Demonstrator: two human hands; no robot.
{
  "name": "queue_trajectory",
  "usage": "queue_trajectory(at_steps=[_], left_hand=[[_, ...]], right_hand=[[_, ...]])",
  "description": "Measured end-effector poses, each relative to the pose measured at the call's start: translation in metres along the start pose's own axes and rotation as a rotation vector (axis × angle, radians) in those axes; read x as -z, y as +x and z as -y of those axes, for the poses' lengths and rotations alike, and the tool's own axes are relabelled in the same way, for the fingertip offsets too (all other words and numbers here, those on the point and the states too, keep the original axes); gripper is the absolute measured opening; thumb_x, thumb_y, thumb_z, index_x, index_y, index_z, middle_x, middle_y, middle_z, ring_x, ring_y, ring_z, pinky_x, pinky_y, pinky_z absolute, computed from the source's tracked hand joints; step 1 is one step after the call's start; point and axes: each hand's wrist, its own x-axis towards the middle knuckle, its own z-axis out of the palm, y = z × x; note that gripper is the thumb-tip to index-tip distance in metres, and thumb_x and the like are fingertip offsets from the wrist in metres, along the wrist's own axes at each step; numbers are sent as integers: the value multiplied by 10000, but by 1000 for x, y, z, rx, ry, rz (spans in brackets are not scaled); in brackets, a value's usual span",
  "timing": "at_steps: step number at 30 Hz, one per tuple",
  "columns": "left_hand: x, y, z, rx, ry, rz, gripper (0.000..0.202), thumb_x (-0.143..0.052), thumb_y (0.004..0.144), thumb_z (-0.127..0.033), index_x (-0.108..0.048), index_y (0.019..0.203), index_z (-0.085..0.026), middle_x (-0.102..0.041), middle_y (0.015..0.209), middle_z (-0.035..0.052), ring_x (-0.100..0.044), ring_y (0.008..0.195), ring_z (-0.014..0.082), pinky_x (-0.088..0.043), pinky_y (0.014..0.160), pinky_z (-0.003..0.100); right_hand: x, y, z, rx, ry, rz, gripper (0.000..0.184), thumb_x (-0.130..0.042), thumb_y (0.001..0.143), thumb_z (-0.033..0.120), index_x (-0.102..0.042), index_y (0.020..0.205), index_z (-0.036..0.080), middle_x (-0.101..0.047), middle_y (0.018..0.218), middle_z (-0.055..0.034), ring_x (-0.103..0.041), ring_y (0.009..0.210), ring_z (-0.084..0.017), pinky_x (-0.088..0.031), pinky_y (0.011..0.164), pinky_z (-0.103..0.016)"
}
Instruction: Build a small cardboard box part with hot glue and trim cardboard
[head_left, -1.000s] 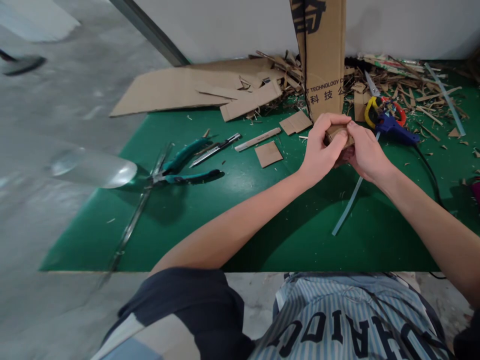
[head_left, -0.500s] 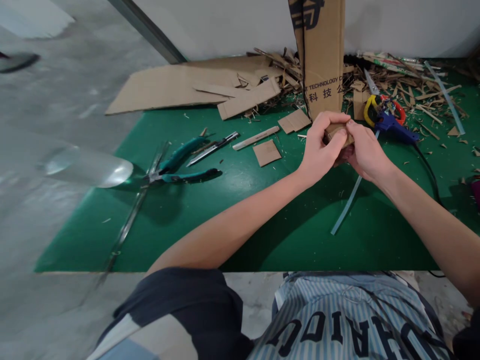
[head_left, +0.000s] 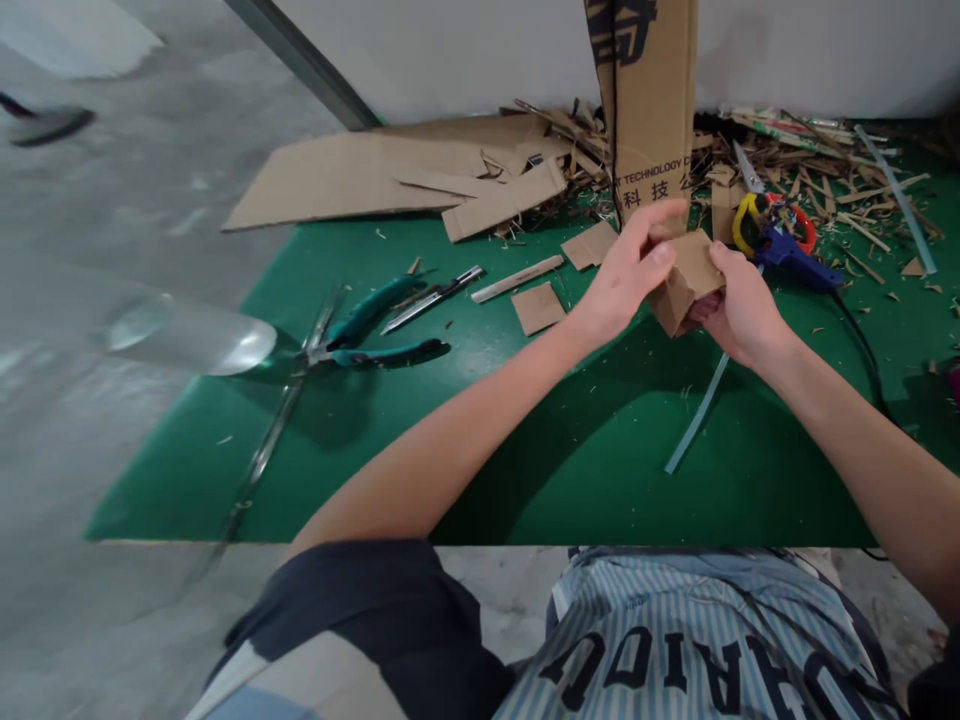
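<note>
A small folded cardboard box (head_left: 694, 265) is held above the green table, its side facing me open or creased. My right hand (head_left: 742, 305) grips it from the right, thumb on top and fingers curled underneath. My left hand (head_left: 626, 265) is at the box's left side with thumb and fingers apart; whether its fingers touch the cardboard I cannot tell. Below the hands lies a translucent glue stick (head_left: 697, 415). To the right of them rests a blue glue gun (head_left: 799, 258) with a black cord.
Scissors (head_left: 746, 170) with red and yellow handles lie behind the glue gun. A tall cardboard piece (head_left: 652, 110) stands at the back among cardboard scraps (head_left: 817, 175). Green-handled pliers (head_left: 360, 330), a utility knife (head_left: 435, 298) and a cardboard square (head_left: 537, 308) lie to the left.
My left hand has let go of the box and drawn slightly left, its fingers spreading. More of the box now shows in my right hand. The view has shifted slightly.
</note>
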Motion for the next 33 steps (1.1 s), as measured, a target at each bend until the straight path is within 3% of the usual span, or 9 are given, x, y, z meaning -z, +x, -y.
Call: queue_trajectory(at_steps=[2,4,6,10,15,23,28,33], left_hand=[[17,6,-4,47,-31,217,689,-724,760,-726,-637,1295,-300,-701,1139,60,-709,1042,279,-592,871,388],[29,11,-9,112,-59,262,704,-879,644,-609,-681,1233,-279,-721,1139,67,-706,1062,291,-593,889,397],[34,14,-13,167,-85,264,676,-932,606,-507,-703,1191,-256,-739,1079,67,-710,1058,298,-593,907,427],[34,15,-16,246,-120,250,550,-924,660,-392,-722,1140,-215,-742,931,61,-735,986,284,-599,911,448],[36,12,-20,210,-91,138,382,-874,736,-279,-707,1075,-219,-718,877,38,-735,985,257,-605,912,442],[31,11,-28,-25,307,146,158,-701,892,-384,-701,921,-229,-701,1026,73,-705,966,204,-595,812,360],[41,14,-20,65,407,22,196,-546,985,-377,-652,1032,-219,-680,920,46,-706,819,160,-569,758,334],[49,15,-38,164,851,213,119,-584,897,-278,-677,928,-211,-684,785,44,-693,818,217,-532,790,363]], right_hand=[[1,1,-2,-2,-6,-4,545,-457,902,790,-536,888,251,-519,724,11,-600,713,-163,-489,576,-294],[1,0,-2,-8,4,-16,538,-457,908,782,-529,880,250,-486,698,20,-574,668,-149,-468,553,-282],[0,-1,-2,-20,22,-28,529,-460,914,770,-531,879,247,-471,682,25,-551,634,-138,-449,533,-272],[-1,-2,0,-40,45,-34,539,-461,909,774,-552,920,243,-512,709,16,-562,647,-144,-450,535,-275],[-1,-1,-1,-43,49,-33,559,-463,896,793,-557,919,242,-535,715,15,-576,652,-145,-457,534,-273],[-1,-2,1,-47,96,-29,550,-471,897,785,-544,891,240,-507,679,22,-575,638,-138,-445,511,-257],[1,-1,0,-60,99,-53,553,-487,879,798,-512,859,247,-433,647,38,-511,578,-120,-389,471,-246],[1,-3,1,-69,78,-59,570,-492,861,816,-509,886,247,-461,689,24,-540,636,-138,-418,496,-259]])
